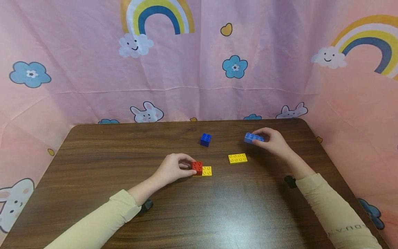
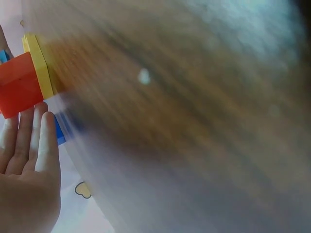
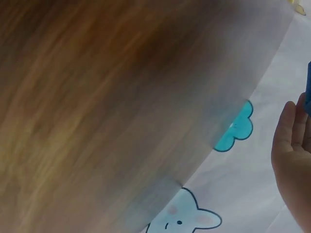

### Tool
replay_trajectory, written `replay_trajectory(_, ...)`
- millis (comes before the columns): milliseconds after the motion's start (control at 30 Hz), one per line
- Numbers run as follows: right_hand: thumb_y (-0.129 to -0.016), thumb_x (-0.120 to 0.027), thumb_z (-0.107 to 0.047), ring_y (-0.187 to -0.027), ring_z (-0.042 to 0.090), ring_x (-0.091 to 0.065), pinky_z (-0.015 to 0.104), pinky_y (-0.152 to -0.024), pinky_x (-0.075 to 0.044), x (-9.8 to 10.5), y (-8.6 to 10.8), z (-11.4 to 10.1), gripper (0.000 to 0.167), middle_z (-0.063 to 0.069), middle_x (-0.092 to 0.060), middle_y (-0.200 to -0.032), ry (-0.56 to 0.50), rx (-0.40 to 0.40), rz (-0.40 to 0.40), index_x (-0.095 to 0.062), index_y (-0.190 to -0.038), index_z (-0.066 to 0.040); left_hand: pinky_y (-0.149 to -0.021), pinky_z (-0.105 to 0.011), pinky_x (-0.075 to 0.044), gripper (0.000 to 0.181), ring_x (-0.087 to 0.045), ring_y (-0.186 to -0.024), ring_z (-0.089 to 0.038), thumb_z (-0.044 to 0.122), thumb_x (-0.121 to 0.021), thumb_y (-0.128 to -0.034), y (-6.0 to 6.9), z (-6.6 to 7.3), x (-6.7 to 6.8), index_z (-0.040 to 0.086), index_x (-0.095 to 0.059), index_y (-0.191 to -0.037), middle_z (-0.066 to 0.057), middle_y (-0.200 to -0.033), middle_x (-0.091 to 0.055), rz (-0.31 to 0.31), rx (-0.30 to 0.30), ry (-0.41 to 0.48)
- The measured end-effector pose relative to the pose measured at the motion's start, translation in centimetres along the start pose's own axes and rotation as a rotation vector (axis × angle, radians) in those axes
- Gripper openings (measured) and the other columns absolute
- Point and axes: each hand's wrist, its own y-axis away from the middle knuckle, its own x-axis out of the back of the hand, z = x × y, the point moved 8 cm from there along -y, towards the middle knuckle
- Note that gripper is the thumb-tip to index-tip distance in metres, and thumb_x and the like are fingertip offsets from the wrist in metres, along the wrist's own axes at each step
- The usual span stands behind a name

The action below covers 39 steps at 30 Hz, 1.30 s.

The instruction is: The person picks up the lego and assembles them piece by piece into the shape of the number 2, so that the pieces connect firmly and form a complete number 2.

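Observation:
A red brick (image 1: 197, 167) sits on the left part of a yellow brick (image 1: 207, 171) near the middle of the table. My left hand (image 1: 174, 168) pinches the red brick between thumb and fingers; in the left wrist view the fingers of this hand (image 2: 30, 160) lie against the red brick (image 2: 20, 85), beside the yellow one (image 2: 41, 68). My right hand (image 1: 273, 141) grips a light blue brick (image 1: 253, 137) at the right back. The right wrist view shows that hand (image 3: 294, 145) at the edge, with a sliver of the blue brick (image 3: 308, 90).
A dark blue brick (image 1: 205, 139) stands on the brown table (image 1: 102, 159) behind the red one. Another yellow brick (image 1: 237, 158) lies flat between the two hands. A patterned pink curtain (image 1: 199, 79) hangs behind the table and at both sides.

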Motion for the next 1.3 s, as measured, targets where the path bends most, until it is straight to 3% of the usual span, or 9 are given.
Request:
replay_trajectory(200,-0.101,-0.074,-0.018,-0.113,0.037,-0.063,0.047,-0.101,-0.055,-0.5,0.1,-0.8,0.037,0.025,-0.067,-0.134,-0.011,0.022,-0.006,-0.068,-0.132,0.001,-0.093,-0.036,-0.066,0.032,-0.077,-0.104,-0.023,0.009,-0.088,-0.0873,0.1,0.1,0.0,0.003,-0.077,-0.116,-0.014,-0.120,-0.077,0.001,0.001,-0.003)
replay_trajectory(433,-0.099,-0.075,-0.017,-0.112,0.035,-0.063,0.033,-0.098,-0.055,-1.2,0.4,-1.8,0.036,0.024,-0.068,-0.132,-0.020,0.056,-0.016,-0.070,-0.130,0.000,-0.093,-0.037,-0.066,0.031,-0.078,-0.104,-0.023,0.009,-0.088,-0.0872,0.0,0.0,0.0,0.003,-0.077,-0.116,-0.014,-0.120,-0.077,0.000,0.002,0.005)
replay_trajectory(533,-0.099,-0.076,-0.016,-0.112,0.034,-0.064,0.032,-0.098,-0.056,-1.5,0.4,-2.2,0.035,0.023,-0.069,-0.131,-0.022,0.073,-0.015,-0.070,-0.129,0.000,-0.093,-0.036,-0.066,0.031,-0.078,-0.104,-0.024,0.009,-0.088,-0.0874,-0.1,0.0,0.0,0.003,-0.077,-0.116,-0.014,-0.120,-0.077,-0.002,-0.002,0.010)
replay_trajectory(767,-0.098,-0.078,-0.015,-0.113,0.033,-0.065,0.046,-0.102,-0.058,-2.6,0.5,-3.4,0.034,0.021,-0.069,-0.130,-0.026,0.104,-0.028,-0.071,-0.128,-0.001,-0.093,-0.037,-0.066,0.032,-0.079,-0.104,-0.024,0.010,-0.088,-0.0875,-0.1,-0.1,0.0,0.003,-0.077,-0.117,-0.015,-0.121,-0.077,-0.008,0.002,0.011)
replay_trajectory(967,-0.096,-0.080,-0.015,-0.111,0.030,-0.064,0.040,-0.099,-0.057,-3.5,0.8,-5.0,0.033,0.016,-0.071,-0.126,-0.036,0.138,-0.050,-0.072,-0.126,-0.003,-0.093,-0.037,-0.066,0.032,-0.079,-0.104,-0.025,0.010,-0.088,-0.0877,0.0,0.0,0.0,0.003,-0.077,-0.117,-0.016,-0.122,-0.076,-0.009,-0.001,0.006)
replay_trajectory(1300,-0.093,-0.082,-0.012,-0.109,0.027,-0.066,0.051,-0.102,-0.059,-5.1,1.4,-7.7,0.032,0.013,-0.072,-0.122,-0.059,0.222,-0.087,-0.074,-0.123,-0.005,-0.093,-0.037,-0.066,0.033,-0.079,-0.104,-0.025,0.009,-0.088,-0.0876,0.0,-0.1,-0.1,0.002,-0.076,-0.117,-0.016,-0.122,-0.076,-0.008,0.000,0.006)
